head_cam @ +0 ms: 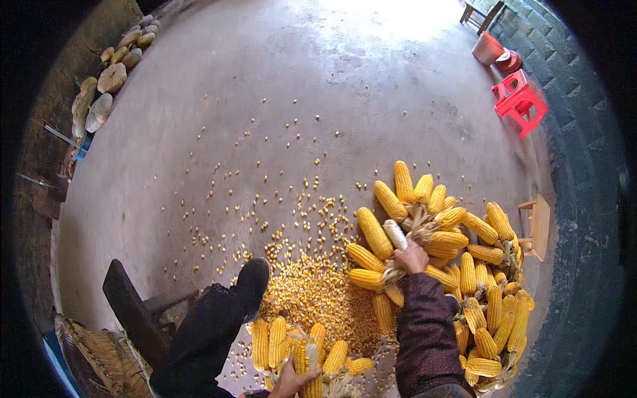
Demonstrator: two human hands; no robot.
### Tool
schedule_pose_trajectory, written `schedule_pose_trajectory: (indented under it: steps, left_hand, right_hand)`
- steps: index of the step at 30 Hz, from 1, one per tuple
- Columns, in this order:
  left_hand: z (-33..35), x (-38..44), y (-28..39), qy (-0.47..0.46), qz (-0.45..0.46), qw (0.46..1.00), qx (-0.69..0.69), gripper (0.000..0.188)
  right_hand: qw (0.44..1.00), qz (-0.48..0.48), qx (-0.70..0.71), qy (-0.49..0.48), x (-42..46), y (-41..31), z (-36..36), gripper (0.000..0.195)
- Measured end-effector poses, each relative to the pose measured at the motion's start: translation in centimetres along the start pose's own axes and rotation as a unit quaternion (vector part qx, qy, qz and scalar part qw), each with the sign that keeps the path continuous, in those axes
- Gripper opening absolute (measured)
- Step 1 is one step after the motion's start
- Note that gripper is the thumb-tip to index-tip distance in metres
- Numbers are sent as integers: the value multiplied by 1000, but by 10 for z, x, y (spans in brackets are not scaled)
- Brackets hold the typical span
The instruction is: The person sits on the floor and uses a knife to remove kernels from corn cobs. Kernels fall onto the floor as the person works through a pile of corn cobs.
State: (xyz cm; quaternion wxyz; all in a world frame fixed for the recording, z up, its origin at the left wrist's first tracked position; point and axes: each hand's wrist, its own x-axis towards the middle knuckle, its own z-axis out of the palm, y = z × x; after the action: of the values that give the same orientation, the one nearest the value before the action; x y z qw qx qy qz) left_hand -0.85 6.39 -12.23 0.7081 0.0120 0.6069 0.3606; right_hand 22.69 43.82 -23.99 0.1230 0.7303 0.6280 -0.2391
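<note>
At the bottom of the head view, my left hand (292,380) grips yellow ears in a bunch of corn (277,341). One partly shelled ear (312,354) there shows its pale core. My right hand (412,257) reaches forward to a larger bunch of corn (374,234), with its fingers around the lower end of a bare whitish cob (395,234). Whether that cob is attached to the dry husks (422,225) cannot be told. Loose corn kernels (313,293) lie heaped on the floor between my hands.
More bunched corn (492,303) is piled right of my right arm. A small wooden stool (538,228) and a red plastic stool (522,102) stand along the right wall, near a red bucket (487,49). Pumpkins (112,78) line the left wall. My dark shoe (253,283) touches the kernel heap's edge.
</note>
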Motion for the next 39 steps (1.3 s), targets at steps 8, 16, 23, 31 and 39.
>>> schedule_pose_trajectory:
  steps: [8,16,23,31,39]
  left_hand:
    - [8,-16,7,36,51,987,145,71]
    - [16,-35,19,-6,12,992,128,71]
    - [0,-22,-10,-59,-25,989,136,66]
    - [18,-12,8,25,29,992,119,57]
    - [-28,10,-63,4,-46,995,83,39]
  right_hand:
    - [999,20,-44,-20,-32,-45,48,39]
    - [989,-19,30,143,-32,-47,68,30]
    - [980,-53,158,109,-11,-36,46,38]
    - [974,-106,188,62,-17,-44,47,44]
    - [873,-88,474,-68,2,-27,65,53]
